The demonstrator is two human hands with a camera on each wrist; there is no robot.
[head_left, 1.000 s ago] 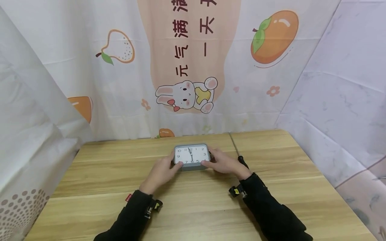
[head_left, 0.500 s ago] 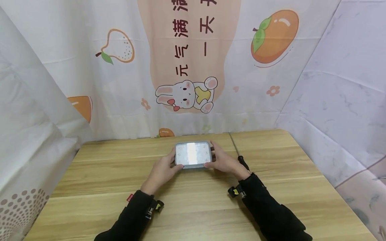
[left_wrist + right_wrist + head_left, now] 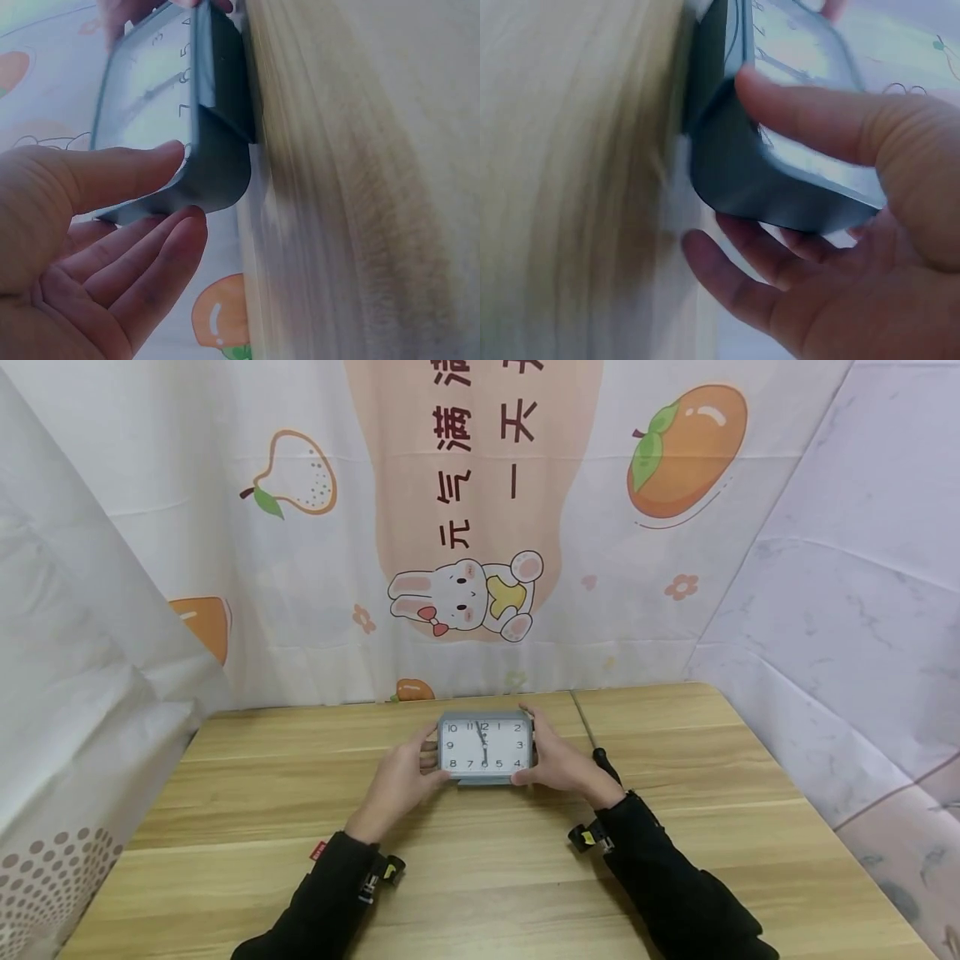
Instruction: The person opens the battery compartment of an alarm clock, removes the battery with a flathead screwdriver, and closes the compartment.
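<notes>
A grey rectangular clock (image 3: 484, 747) with a white numbered dial faces me near the table's back edge. My left hand (image 3: 399, 783) grips its left end, thumb on the lower front corner and fingers along the side. The right hand (image 3: 561, 760) holds the opposite end in the same way. In the left wrist view, the clock (image 3: 217, 161) shows its side and underside close to the wooden surface. The right wrist view has the thumb over the front edge of the clock (image 3: 735, 165), fingers under its side.
A screwdriver (image 3: 603, 763) with a black handle and long shaft lies on the wooden table (image 3: 480, 893), just beyond the right wrist. A printed curtain (image 3: 300, 593) hangs behind the table's back edge, and more cloth hangs at both sides.
The clock has tilted more upright, its dial turning from facing upward to facing me. A bright glare crossed the dial half a second ago and is gone. Both hands kept their hold.
</notes>
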